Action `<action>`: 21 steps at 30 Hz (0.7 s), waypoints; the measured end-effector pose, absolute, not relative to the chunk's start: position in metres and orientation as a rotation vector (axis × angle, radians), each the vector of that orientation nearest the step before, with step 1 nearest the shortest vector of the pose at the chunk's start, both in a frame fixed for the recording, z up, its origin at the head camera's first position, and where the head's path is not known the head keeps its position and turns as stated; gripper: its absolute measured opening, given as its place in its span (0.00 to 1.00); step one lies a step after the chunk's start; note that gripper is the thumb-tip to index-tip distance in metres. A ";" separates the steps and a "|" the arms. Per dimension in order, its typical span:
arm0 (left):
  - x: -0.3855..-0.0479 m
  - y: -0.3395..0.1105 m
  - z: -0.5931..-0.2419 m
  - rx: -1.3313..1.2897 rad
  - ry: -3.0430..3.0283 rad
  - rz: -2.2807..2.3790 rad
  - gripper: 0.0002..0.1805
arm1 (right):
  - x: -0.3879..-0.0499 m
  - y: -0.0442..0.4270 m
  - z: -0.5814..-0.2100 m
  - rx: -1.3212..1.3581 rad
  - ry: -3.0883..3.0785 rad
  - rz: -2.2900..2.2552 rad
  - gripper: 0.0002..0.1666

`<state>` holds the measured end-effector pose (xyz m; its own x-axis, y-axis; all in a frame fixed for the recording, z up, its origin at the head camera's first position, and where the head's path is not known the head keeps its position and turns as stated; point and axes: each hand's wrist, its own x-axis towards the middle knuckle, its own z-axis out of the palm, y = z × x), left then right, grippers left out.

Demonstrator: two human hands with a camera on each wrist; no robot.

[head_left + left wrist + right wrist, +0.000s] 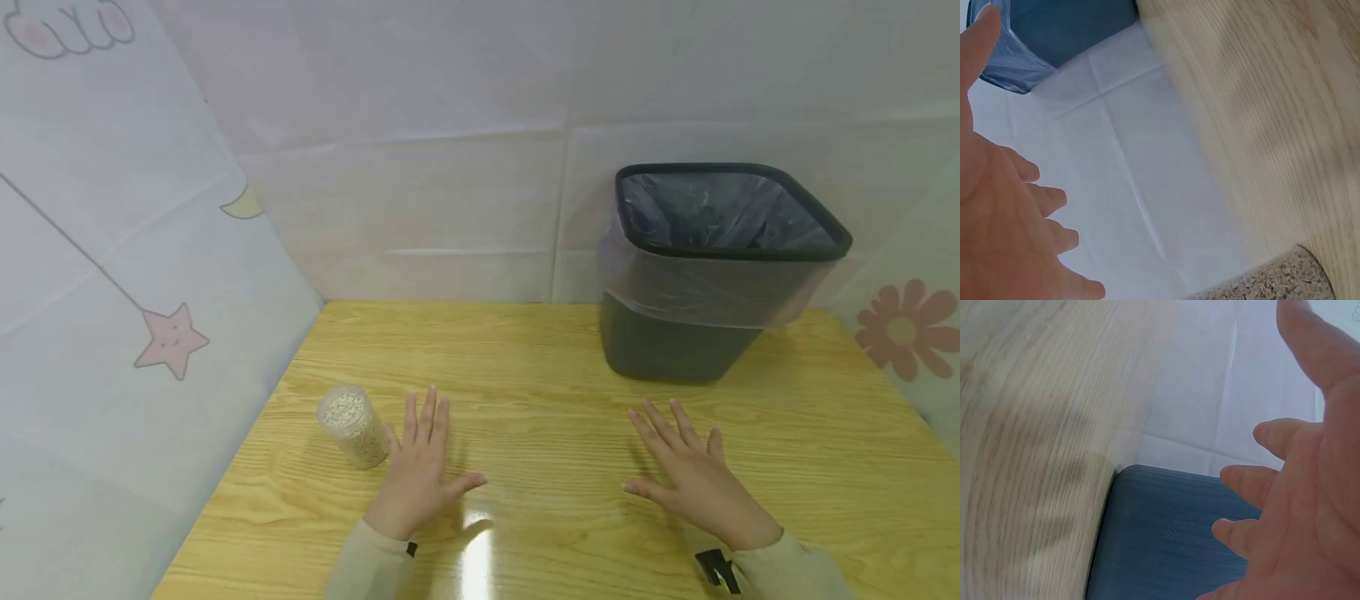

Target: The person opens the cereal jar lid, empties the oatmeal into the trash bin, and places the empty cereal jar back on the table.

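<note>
While our left hand (415, 477) and right hand (696, 482) spread empty, the flake-filled jar (356, 429) stands ungripped; our handling seems unstarted.

The flakes (345, 408) in the jar (365, 443) are too small for me to identify, and my left wrist view's bottom edge cuts the jar off. Whether the left hand (416, 479) touches it, I can't tell. The liner (697, 292) hides the floor of the bin (667, 346). The right wrist view crops the right hand (697, 487) on me; the head view crops both sleeves (371, 567).
</note>
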<state>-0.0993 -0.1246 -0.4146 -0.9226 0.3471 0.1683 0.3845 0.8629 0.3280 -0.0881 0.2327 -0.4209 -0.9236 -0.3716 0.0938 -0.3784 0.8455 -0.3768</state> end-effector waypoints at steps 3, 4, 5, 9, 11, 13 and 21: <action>-0.100 -0.127 -0.415 -0.561 -2.889 -0.557 0.57 | -0.088 0.233 -0.421 0.609 -3.001 0.618 0.56; -0.101 -0.128 -0.416 -0.552 -2.867 -0.563 0.56 | -0.088 0.233 -0.421 0.608 -3.000 0.619 0.56; -0.101 -0.129 -0.416 -0.535 -2.848 -0.565 0.55 | -0.088 0.233 -0.421 0.606 -3.000 0.620 0.56; -0.101 -0.134 -0.416 -0.431 -2.740 -0.602 0.49 | -0.088 0.232 -0.421 0.613 -2.993 0.634 0.56; -0.101 -0.137 -0.416 -0.384 -2.678 -0.617 0.47 | -0.088 0.231 -0.422 0.619 -2.991 0.650 0.56; -0.101 -0.141 -0.416 -0.346 -2.609 -0.639 0.44 | -0.088 0.231 -0.423 0.628 -2.989 0.674 0.56; -0.103 -0.158 -0.419 -0.102 -2.385 -0.768 0.41 | -0.090 0.228 -0.423 0.643 -2.972 0.703 0.55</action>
<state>-0.1028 -0.1584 -0.4195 -0.8029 -0.1116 0.5856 0.2511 0.8277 0.5019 -0.0902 0.2282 -0.4230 -0.9150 -0.3877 0.1121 -0.3968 0.8138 -0.4246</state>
